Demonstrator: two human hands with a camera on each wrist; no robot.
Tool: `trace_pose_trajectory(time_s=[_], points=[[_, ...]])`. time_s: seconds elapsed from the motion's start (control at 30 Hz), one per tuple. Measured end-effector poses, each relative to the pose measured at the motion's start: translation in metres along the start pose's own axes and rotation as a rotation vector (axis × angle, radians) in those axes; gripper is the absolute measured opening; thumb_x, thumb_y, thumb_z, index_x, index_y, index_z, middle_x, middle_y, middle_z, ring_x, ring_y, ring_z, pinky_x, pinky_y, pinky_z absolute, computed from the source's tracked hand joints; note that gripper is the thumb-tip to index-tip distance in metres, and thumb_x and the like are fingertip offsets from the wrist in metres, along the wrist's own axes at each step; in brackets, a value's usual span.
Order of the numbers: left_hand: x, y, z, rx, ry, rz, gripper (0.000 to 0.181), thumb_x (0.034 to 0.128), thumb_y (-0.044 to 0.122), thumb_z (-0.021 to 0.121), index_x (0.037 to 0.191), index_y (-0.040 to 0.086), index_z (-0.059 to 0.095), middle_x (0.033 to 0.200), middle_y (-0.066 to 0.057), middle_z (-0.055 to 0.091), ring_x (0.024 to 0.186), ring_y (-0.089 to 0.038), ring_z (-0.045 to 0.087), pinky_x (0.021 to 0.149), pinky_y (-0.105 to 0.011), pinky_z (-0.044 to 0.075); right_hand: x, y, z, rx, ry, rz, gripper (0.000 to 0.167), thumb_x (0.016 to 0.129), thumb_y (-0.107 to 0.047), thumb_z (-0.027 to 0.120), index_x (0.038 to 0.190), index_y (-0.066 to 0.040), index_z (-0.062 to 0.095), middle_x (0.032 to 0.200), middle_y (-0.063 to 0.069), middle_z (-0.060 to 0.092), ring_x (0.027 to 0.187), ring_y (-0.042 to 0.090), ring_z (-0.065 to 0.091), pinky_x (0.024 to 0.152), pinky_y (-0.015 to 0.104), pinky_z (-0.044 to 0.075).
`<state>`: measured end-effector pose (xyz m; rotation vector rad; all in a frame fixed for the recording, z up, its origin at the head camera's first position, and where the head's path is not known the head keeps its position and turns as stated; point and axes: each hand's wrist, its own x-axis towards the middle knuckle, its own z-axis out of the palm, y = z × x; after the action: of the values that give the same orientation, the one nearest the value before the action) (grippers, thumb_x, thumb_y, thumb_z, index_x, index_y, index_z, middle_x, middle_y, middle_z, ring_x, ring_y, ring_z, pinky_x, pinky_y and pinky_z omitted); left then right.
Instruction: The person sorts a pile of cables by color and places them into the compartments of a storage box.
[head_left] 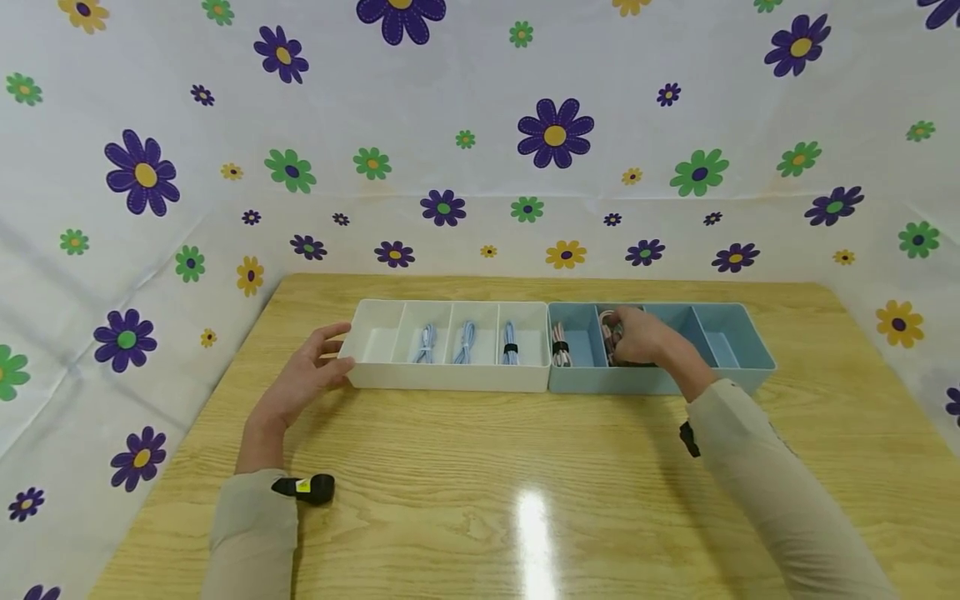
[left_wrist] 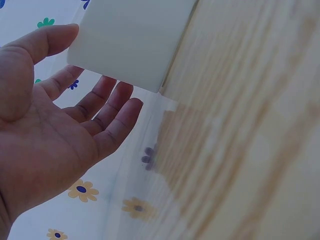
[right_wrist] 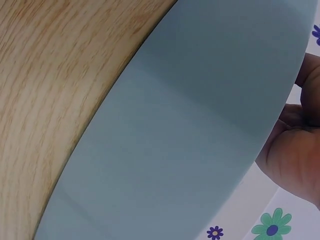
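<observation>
A white divided box (head_left: 450,377) and a blue divided box (head_left: 667,382) stand end to end on the table. My left hand (head_left: 303,377) is at the white box's left end, fingers spread and loosely bent, the thumb near its front corner. In the left wrist view the palm of the left hand (left_wrist: 60,130) holds nothing. My right hand (head_left: 641,336) reaches into the blue box's second compartment from the left, fingers curled at a pinkish cable bundle (head_left: 607,327). The blue wall hides the fingertips of the right hand (right_wrist: 295,155) in the right wrist view.
Light-blue cable bundles (head_left: 426,343) lie in three white compartments; the rightmost bundle (head_left: 511,343) has a black strap. A pinkish-white strapped cable bundle (head_left: 560,346) is in the blue box's first compartment. A flowered cloth (head_left: 480,175) hangs behind the wooden table (head_left: 420,467).
</observation>
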<state>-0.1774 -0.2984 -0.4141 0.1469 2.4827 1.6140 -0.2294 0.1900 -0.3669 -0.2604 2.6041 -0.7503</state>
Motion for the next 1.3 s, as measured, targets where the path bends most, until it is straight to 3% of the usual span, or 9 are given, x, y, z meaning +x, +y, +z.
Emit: trace_pose_trajectory(time_s=[0.17,0.23,0.4,0.63,0.83,1.0,1.13,1.3], points=[[-0.002,0.001,0.0,0.001,0.001,-0.011,0.068,0.1012,0.029,0.059,0.157,0.016,0.023,0.149,-0.024,0.034,0.127,-0.039,0.043,0.094,-0.037,0.05,-0.005,-0.001,-0.001,0.033,0.005,-0.02,0.062,0.084,0.006,0.054,0.145,0.009,0.039,0.129,0.028,0.053,0.082,0.025,0.047,0.062,0.032,0.038],[-0.002,0.001,0.0,0.003,0.004,-0.011,0.068,0.1011,0.03,0.059,0.157,0.017,0.023,0.149,-0.023,0.033,0.128,-0.039,0.043,0.094,-0.037,0.05,-0.008,0.0,-0.002,0.069,0.006,-0.039,0.064,0.083,0.008,0.054,0.146,0.008,0.038,0.134,0.029,0.051,0.075,0.024,0.044,0.058,0.031,0.036],[-0.001,0.0,-0.001,0.0,0.009,-0.003,0.068,0.1009,0.03,0.06,0.157,0.017,0.023,0.149,-0.023,0.034,0.127,-0.039,0.044,0.093,-0.035,0.051,-0.015,0.001,-0.006,0.117,0.017,-0.071,0.068,0.082,0.009,0.054,0.148,0.005,0.038,0.135,0.029,0.05,0.07,0.023,0.042,0.056,0.031,0.034],[-0.001,0.001,0.0,-0.004,0.009,0.001,0.068,0.101,0.029,0.06,0.157,0.016,0.024,0.148,-0.024,0.034,0.127,-0.039,0.044,0.092,-0.033,0.051,-0.024,0.002,-0.009,0.136,0.038,-0.112,0.068,0.081,0.007,0.055,0.148,0.003,0.04,0.148,0.033,0.037,0.071,0.023,0.043,0.056,0.032,0.035],[0.0,0.001,-0.001,0.001,0.011,0.004,0.067,0.1014,0.028,0.059,0.157,0.015,0.024,0.147,-0.025,0.034,0.126,-0.039,0.044,0.09,-0.03,0.051,-0.029,0.004,-0.01,0.194,0.05,-0.125,0.067,0.085,0.005,0.06,0.149,0.002,0.039,0.15,0.034,0.034,0.098,0.033,0.053,0.064,0.033,0.042],[0.0,0.002,-0.001,0.012,0.014,0.005,0.067,0.1014,0.028,0.059,0.157,0.015,0.024,0.148,-0.025,0.034,0.126,-0.04,0.044,0.091,-0.03,0.05,-0.032,0.009,-0.008,0.249,0.033,-0.152,0.065,0.09,0.003,0.061,0.15,0.005,0.034,0.151,0.034,0.031,0.119,0.044,0.053,0.08,0.041,0.05],[-0.001,0.001,-0.001,0.015,0.014,0.002,0.067,0.1014,0.029,0.059,0.157,0.015,0.024,0.148,-0.025,0.034,0.127,-0.04,0.044,0.092,-0.032,0.05,-0.034,0.013,-0.005,0.304,0.024,-0.174,0.065,0.093,0.003,0.06,0.15,0.005,0.03,0.153,0.034,0.027,0.126,0.049,0.05,0.093,0.051,0.05],[0.0,0.0,0.0,0.004,0.007,0.001,0.067,0.1013,0.029,0.059,0.157,0.015,0.024,0.148,-0.025,0.034,0.127,-0.039,0.043,0.091,-0.03,0.05,-0.035,0.018,-0.003,0.357,0.024,-0.183,0.068,0.093,0.003,0.059,0.153,0.004,0.027,0.152,0.034,0.028,0.128,0.049,0.048,0.096,0.053,0.049]])
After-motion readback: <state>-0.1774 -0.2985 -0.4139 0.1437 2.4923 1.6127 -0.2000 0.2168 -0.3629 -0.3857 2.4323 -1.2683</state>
